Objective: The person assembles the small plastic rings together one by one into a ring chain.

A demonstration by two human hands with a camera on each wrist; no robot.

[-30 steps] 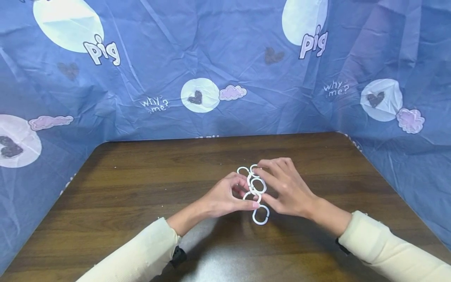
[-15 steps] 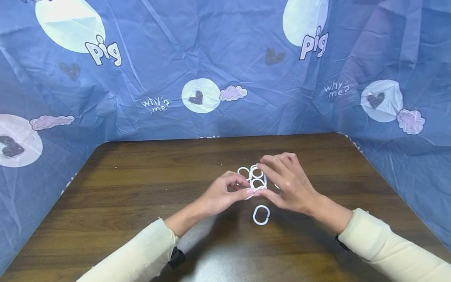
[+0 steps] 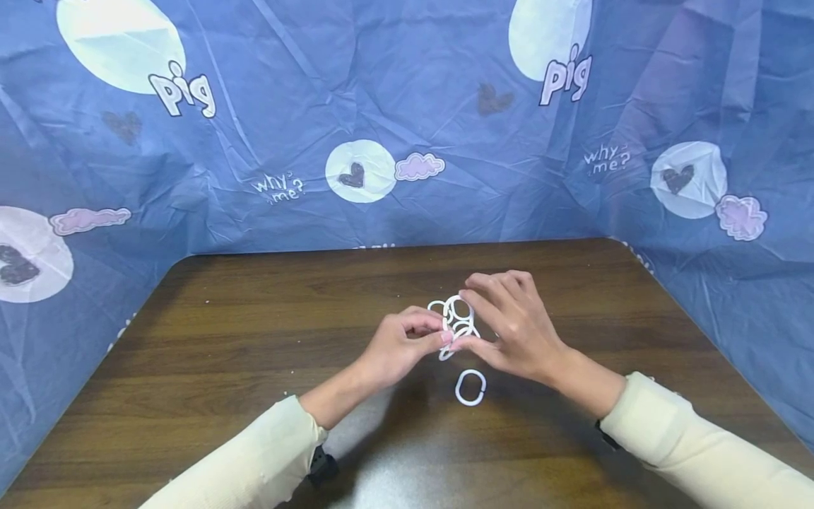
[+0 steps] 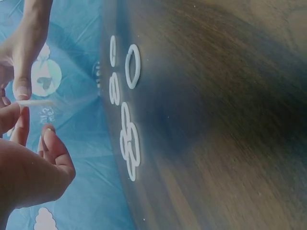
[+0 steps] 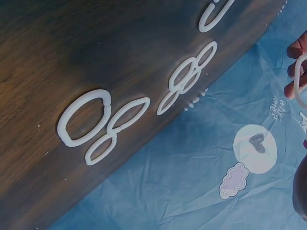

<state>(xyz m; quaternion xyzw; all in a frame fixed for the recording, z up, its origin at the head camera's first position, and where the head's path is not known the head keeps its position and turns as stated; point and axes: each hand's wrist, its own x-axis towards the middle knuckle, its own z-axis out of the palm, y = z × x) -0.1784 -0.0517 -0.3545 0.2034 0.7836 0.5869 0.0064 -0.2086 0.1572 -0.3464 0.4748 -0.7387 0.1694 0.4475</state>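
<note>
In the head view my left hand and right hand meet over a cluster of white oval curtain rings, each ring with a small gap. Both hands pinch a white curtain ring between them; the left wrist view has it nearly edge-on. My right thumb presses it from one side, my left thumb and finger from the other. Part of that ring also appears at the right wrist view's edge. One loose curtain ring lies nearer the body. Which ring outlines are held and which lie behind is partly hidden.
Several more rings lie flat on the dark wooden table, some touching or overlapping in small groups. A blue printed cloth stands behind and at both sides of the table.
Both hands have moved slightly away from the body, and their thumbs have come together at the held ring. The loose near ring stays in place.
</note>
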